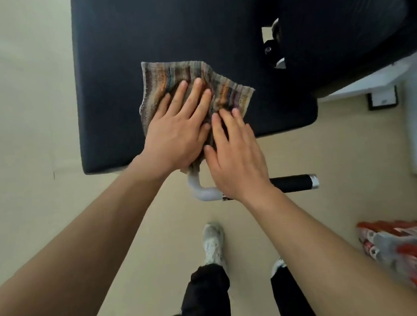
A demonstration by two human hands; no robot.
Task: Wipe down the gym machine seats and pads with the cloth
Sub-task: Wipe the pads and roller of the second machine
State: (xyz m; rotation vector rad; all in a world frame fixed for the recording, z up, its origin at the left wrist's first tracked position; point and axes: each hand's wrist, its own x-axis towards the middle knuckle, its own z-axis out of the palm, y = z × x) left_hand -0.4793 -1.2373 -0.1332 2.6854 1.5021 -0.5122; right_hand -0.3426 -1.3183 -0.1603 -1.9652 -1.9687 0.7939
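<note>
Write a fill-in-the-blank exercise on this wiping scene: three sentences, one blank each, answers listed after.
1. The left hand and right hand both press flat on a striped ____.
2. The cloth lies on a pad whose colour is ____.
3. The shoe seen on the floor between the forearms is coloured ____.

Missing words: cloth; black; white

The person wears black trousers (205, 300) and whitish trainers (214, 244); forearms (90, 234) bare.
</note>
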